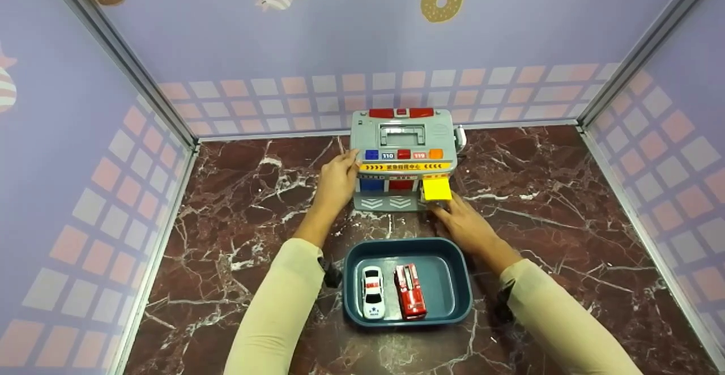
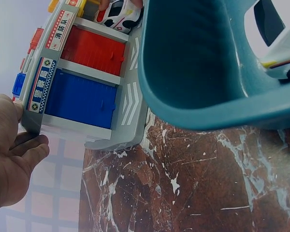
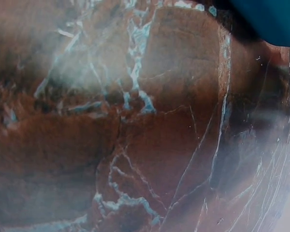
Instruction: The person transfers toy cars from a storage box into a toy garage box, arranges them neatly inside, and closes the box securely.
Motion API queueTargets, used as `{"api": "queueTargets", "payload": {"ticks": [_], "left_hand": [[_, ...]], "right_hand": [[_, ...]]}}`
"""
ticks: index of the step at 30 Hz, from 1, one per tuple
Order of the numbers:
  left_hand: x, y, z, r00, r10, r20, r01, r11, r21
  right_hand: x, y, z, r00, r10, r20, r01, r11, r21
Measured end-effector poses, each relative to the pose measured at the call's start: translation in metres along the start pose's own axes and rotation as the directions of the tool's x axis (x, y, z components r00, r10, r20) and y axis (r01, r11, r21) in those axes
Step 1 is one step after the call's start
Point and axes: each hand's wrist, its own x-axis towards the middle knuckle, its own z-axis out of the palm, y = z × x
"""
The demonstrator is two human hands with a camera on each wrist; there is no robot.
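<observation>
1. a grey toy garage [image 1: 403, 160] stands on the dark red marble table [image 1: 566, 233], near the back wall; it serves as the landmark here.
2. the left hand [image 1: 337, 182] rests against the garage's left side, fingers [image 2: 29, 147] loosely curved round the edge and thumb up by the roof; the left wrist view shows the palm against the grey corner.
3. the garage front has a blue door [image 2: 82, 99] and a red door [image 2: 94, 50] side by side, both closed.
4. at the garage's right front corner a yellow door [image 1: 437, 189] is swung open.
5. the right hand [image 1: 467, 225] lies at that corner, just below the yellow door; its fingertips are hidden, so i cannot tell whether they grip anything.
6. in the left wrist view a small white car [image 2: 118, 14] sits in the bay beyond the red door, with a fingertip next to it.
7. in front of the garage, between the forearms, sits a teal tray [image 1: 459, 284].
8. inside the tray lie a white police car [image 1: 372, 291] and a red fire truck [image 1: 410, 290], side by side.
9. the right wrist view shows only blurred marble and a corner of the tray.
</observation>
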Motion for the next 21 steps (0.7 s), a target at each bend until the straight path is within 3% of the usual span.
{"api": "queueTargets", "payload": {"ticks": [10,21], "left_hand": [[-0.001,-0.002,0.001,1.000,0.005,-0.014,-0.005,1.000,-0.009],[0.000,-0.001,0.000,0.999,0.035,-0.036,-0.036,0.999,-0.022]], "right_hand": [[0.004,0.001,-0.001,0.991,0.101,0.091,-0.095,0.993,-0.067],[0.011,0.001,-0.004,0.985,0.135,0.110,-0.125,0.988,-0.094]]}}
